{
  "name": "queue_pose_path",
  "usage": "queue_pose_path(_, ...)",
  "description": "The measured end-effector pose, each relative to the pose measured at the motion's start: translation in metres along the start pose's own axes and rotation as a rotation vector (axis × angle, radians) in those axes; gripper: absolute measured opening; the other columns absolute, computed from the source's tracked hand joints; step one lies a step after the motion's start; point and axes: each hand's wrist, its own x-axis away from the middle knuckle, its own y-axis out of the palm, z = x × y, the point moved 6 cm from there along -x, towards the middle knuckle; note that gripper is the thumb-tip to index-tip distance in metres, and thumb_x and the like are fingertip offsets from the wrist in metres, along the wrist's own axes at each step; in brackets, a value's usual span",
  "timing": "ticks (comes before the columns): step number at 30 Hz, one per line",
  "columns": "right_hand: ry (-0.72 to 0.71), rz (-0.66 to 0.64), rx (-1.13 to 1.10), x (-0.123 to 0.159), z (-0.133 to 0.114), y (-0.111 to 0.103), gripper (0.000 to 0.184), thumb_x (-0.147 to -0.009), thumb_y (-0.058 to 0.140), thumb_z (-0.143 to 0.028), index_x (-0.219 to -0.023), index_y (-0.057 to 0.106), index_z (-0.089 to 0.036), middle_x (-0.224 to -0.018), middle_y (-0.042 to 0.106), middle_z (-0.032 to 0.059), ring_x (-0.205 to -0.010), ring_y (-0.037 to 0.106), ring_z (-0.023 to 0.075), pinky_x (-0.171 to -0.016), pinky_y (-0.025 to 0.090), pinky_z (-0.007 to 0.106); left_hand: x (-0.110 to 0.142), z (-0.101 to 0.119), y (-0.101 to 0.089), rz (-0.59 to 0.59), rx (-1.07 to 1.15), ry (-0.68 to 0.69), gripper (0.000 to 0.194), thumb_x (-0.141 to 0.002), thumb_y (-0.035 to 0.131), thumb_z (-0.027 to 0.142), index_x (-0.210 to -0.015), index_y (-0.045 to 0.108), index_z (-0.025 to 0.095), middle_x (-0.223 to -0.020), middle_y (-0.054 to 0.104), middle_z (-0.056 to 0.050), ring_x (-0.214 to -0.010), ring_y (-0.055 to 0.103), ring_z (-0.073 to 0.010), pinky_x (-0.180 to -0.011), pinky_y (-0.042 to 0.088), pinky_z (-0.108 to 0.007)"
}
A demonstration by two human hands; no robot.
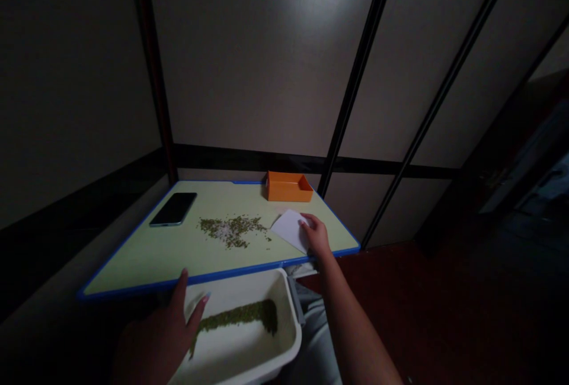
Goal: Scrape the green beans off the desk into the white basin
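Note:
My right hand (316, 234) grips a white card (291, 229) between thumb and fingers, low over the right part of the pale table. Left of the card lies a scattered patch of small green grains (235, 228), with some whitish bits among them. My left hand (178, 320) is at the left side of a white plastic tub (291, 329), thumb and forefinger apart, the other fingers in shadow. Inside the tub, a band of green grains (235, 315) lies along the far side. The tub stands just below the table's near edge.
A black smartphone (174, 209) lies on the left of the table (133, 266), which has a blue edge. An orange open box (288, 188) stands at the back right. Behind rises a panelled wall (258, 65). My legs (313, 337) are beside the tub.

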Motion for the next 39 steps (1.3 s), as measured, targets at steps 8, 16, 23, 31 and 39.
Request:
queue_pose_path(8, 0.002, 0.053, 0.053, -0.0005, -0.0044, -0.0031, 0.033, -0.07, 0.063, -0.034, -0.097, 0.073, -0.017, -0.106, 0.074, 0.0114, -0.1, 0.065, 0.0267, -0.095, 0.046, 0.04, -0.0021, -0.0019, 0.0035, 0.025, 0.012, 0.003, 0.074, -0.094, 0.007, 0.052, -0.152, 0.02, 0.007, -0.086, 0.073, -0.018, -0.084, 0.068, -0.0383, -0.078, 0.045, -0.051)
queue_pose_path(16, 0.01, 0.036, 0.06, -0.0034, -0.0028, 0.0014, 0.033, -0.07, 0.063, -0.035, -0.098, 0.073, -0.02, -0.104, 0.074, 0.0086, -0.096, 0.064, 0.026, -0.089, 0.047, 0.039, 0.0002, 0.0009, -0.002, -0.016, 0.029, -0.011, 0.073, -0.094, 0.008, 0.051, -0.152, 0.021, 0.008, -0.091, 0.073, -0.018, -0.088, 0.068, -0.0383, -0.079, 0.045, -0.049)
queue_pose_path(23, 0.0, -0.016, 0.012, -0.0026, -0.0045, 0.0038, 0.032, -0.067, 0.066, -0.035, -0.095, 0.073, -0.02, -0.099, 0.075, 0.0061, -0.088, 0.065, 0.0239, -0.084, 0.048, 0.036, 0.0003, 0.0023, -0.0046, -0.07, 0.043, -0.047, 0.072, -0.094, 0.008, 0.051, -0.153, 0.018, 0.01, -0.102, 0.071, -0.018, -0.094, 0.067, -0.0376, -0.083, 0.045, -0.049)
queue_pose_path(31, 0.003, -0.03, -0.065, -0.001, -0.0042, 0.0, 0.036, -0.067, 0.066, -0.037, -0.096, 0.073, -0.018, -0.105, 0.074, 0.009, -0.092, 0.064, 0.0244, -0.081, 0.049, 0.035, 0.001, 0.0005, -0.0004, -0.041, 0.038, -0.019, 0.073, -0.095, 0.007, 0.052, -0.153, 0.018, 0.009, -0.098, 0.072, -0.017, -0.091, 0.068, -0.0371, -0.08, 0.046, -0.048)
queue_pose_path(39, 0.011, -0.052, -0.079, 0.0002, -0.0028, -0.0009, 0.033, -0.065, 0.069, -0.036, -0.092, 0.075, -0.018, -0.099, 0.075, 0.0086, -0.09, 0.065, 0.0241, -0.083, 0.049, 0.036, 0.0001, -0.0008, 0.0017, -0.051, 0.069, -0.037, 0.071, -0.095, 0.009, 0.052, -0.153, 0.017, 0.011, -0.098, 0.072, -0.017, -0.091, 0.067, -0.0388, -0.081, 0.045, -0.049)
